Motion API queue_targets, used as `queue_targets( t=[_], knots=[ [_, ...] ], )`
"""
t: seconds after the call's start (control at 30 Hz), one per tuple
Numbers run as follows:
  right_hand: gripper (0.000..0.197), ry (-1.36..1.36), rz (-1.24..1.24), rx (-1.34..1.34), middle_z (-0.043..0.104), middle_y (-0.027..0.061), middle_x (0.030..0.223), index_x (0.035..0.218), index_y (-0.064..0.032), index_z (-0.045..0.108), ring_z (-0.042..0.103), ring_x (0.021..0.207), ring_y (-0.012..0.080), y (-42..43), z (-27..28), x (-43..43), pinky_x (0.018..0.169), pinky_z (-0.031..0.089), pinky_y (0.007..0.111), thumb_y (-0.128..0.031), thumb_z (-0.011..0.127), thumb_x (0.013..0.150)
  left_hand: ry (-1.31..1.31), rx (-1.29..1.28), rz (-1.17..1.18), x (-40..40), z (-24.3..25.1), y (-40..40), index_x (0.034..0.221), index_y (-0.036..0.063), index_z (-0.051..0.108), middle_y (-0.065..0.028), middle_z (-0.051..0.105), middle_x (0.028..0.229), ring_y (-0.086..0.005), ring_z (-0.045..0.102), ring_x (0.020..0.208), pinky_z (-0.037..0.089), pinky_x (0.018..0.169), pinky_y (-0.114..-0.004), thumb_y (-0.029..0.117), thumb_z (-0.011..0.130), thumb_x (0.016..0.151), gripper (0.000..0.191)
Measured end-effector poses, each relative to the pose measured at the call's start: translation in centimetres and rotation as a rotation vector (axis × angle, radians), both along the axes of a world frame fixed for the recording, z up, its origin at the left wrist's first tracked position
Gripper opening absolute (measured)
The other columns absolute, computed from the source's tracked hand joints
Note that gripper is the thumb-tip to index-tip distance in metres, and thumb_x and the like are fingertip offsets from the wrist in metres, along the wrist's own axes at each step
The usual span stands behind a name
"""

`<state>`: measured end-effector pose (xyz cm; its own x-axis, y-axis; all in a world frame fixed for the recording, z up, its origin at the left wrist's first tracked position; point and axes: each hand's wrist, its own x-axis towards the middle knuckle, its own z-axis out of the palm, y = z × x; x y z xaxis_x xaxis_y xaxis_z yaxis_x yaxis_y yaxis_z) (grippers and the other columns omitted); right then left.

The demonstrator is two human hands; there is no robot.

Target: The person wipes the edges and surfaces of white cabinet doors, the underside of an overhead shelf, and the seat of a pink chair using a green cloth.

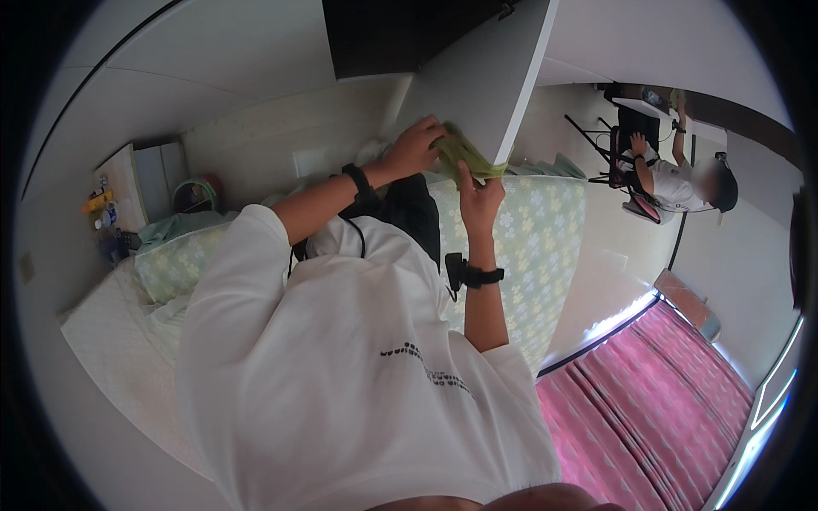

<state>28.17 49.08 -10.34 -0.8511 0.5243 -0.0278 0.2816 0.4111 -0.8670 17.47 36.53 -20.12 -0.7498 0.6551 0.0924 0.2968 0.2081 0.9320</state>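
Observation:
A green cloth (470,152) is wrapped around the lower corner of an open grey-white cabinet door (476,83). My left hand (418,144) grips the cloth's left end with bent fingers, close to the door's lower edge. Lower and to the right, my right hand (480,195) pinches the cloth from beneath, near the door's pale outer edge. Part of the door's corner is hidden under the cloth. Above, the dark cabinet interior (377,38) shows behind the door. Each of my wrists wears a black band.
A bed with a green floral sheet (537,243) lies below my hands. At left stand a small cabinet (160,172) with bottles beside it and a round bin (197,195). Another person (671,175) sits on a chair at right. Pink curtains (645,409) hang at lower right.

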Motion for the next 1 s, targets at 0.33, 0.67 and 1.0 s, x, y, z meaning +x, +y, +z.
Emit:
queue_targets(
  t=[0.33, 0.67, 1.0],
  knots=[
    [0.034, 0.117, 0.049, -0.014, 0.072, 0.0195, 0.097, 0.109, 0.0038, 0.067, 0.072, 0.086, 0.0301, 0.2, 3.5, -0.8, 0.077, 0.054, 0.036, -0.012, 0.08, 0.083, 0.009, 0.305, -0.166, -0.5, 8.0, -0.3, 0.153, 0.0078, 0.036, -0.0168, 0.033, 0.156, -0.0358, 0.041, 0.139, 0.04, 0.112, -0.04, -0.004, 0.063, 0.081, 0.078],
    [0.026, -0.123, 0.37, 0.185, 0.071, 0.0227, 0.092, 0.103, 0.002, 0.068, 0.069, 0.087, 0.0424, 2.0, 1.4, -0.7, 0.074, 0.054, 0.043, -0.02, 0.072, 0.09, -0.011, 0.16, -0.224, 0.7, -1.2, 1.8, 0.157, -0.0001, 0.002, -0.0285, 0.005, 0.161, -0.0432, 0.013, 0.15, 0.024, 0.121, -0.045, 0.02, 0.081, 0.079, 0.112],
    [0.025, -0.142, 0.138, -0.025, 0.07, 0.0143, 0.083, 0.098, 0.0059, 0.067, 0.066, 0.076, 0.0186, 4.4, 6.1, 0.4, 0.072, 0.051, 0.033, -0.018, 0.071, 0.092, 0.129, 0.324, -0.266, -1.0, 7.5, 3.9, 0.155, -0.0027, 0.007, -0.0284, 0.0, 0.161, -0.0466, 0.014, 0.148, 0.029, 0.119, -0.051, 0.037, 0.089, 0.071, 0.124]
  ],
)
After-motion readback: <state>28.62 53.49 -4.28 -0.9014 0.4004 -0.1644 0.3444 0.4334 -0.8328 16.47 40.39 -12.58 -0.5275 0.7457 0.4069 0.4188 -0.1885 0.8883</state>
